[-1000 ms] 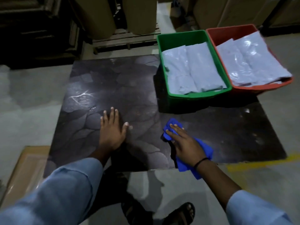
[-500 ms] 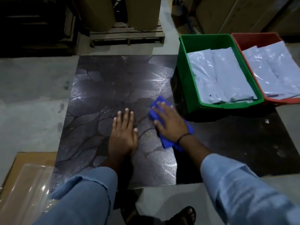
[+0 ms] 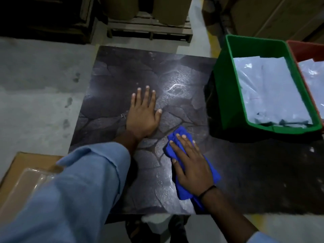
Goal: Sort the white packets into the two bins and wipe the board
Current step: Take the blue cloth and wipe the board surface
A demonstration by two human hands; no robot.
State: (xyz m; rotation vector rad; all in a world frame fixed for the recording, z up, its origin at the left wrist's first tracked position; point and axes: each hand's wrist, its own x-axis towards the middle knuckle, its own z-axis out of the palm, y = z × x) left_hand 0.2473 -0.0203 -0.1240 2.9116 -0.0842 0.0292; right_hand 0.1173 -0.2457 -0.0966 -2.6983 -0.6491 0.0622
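My left hand (image 3: 142, 116) lies flat on the stone-patterned board (image 3: 122, 71), fingers spread, holding nothing. Just to its right, my right hand (image 3: 192, 165) presses a blue cloth (image 3: 184, 192) onto the board with straight fingers, not curled round it. With only pressure pinning it, I judge the cloth could bunch or slip free on a fast stroke, and a rightward sweep could knock the green bin (image 3: 226, 95). The cloth's long axis runs from far-left to near-right, along my forearm. The white packets (image 3: 266, 88) lie in the green bin, lengthwise along it. More show in the red bin (image 3: 305, 50) touching its right side.
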